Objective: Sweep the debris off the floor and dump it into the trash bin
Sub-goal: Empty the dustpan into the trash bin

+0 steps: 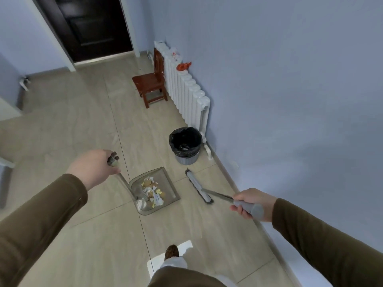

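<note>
My left hand grips the top of the long handle of a grey dustpan that rests on the tiled floor. Torn white and yellow paper scraps lie piled inside the pan. My right hand holds the grey handle of a broom, whose head lies on the floor just right of the pan, apart from it. A grey trash bin with a black liner stands beyond both, near the wall, with something pale at its bottom.
A white radiator runs along the right wall behind the bin, with a small red-brown wooden chair in front of it. A dark door is at the far end. My foot is at the bottom.
</note>
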Tool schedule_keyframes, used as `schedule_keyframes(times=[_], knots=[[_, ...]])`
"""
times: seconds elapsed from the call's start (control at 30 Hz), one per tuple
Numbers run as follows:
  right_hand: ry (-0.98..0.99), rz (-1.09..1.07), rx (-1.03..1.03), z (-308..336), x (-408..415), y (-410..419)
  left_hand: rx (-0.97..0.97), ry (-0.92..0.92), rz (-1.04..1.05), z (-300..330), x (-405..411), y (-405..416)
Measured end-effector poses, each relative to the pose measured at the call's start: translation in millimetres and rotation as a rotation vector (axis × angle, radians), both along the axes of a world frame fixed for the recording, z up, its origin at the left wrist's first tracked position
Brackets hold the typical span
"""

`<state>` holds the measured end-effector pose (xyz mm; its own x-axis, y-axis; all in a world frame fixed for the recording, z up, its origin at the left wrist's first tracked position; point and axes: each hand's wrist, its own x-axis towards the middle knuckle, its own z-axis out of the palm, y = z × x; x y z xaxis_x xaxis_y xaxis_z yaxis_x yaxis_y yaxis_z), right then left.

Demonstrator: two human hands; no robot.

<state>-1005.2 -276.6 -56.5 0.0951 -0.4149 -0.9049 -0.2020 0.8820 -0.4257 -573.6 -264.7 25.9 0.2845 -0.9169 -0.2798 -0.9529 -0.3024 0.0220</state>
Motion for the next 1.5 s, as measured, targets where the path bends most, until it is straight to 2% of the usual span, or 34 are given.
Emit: schedule_keyframes(times=[0.27, 0.47, 0.6, 0.7, 0.93, 1.17, 1.5], knots=[[-0.006, -0.143, 0.001, -6, 23, -8, -0.188, -0.162, -0.178, 115, 29, -55], [-0.016, -0.171, 0.002, -12, 20, -9, -0.336, -0.18, -0.239, 141, 12, -72], [-0.022, -0.184, 0.013, -15, 5, 2, -0.411, -0.179, -0.303, 118, -16, -87], [-0.012, -0.172, 0.024, -21, -11, 12, -0.39, -0.208, -0.4, 86, -46, -99], [-0.011, -0.184, 0.036, -23, -42, 39, -0.129, -0.431, -0.656, -1, -110, -108], [0.012, -0.205, 0.059, -27, -67, 60, 0.077, -0.583, -0.934, -69, -172, -51], [0.01, -0.178, 0.034, -30, -74, 62, 0.13, -0.691, -1.04, -71, -195, -47]])
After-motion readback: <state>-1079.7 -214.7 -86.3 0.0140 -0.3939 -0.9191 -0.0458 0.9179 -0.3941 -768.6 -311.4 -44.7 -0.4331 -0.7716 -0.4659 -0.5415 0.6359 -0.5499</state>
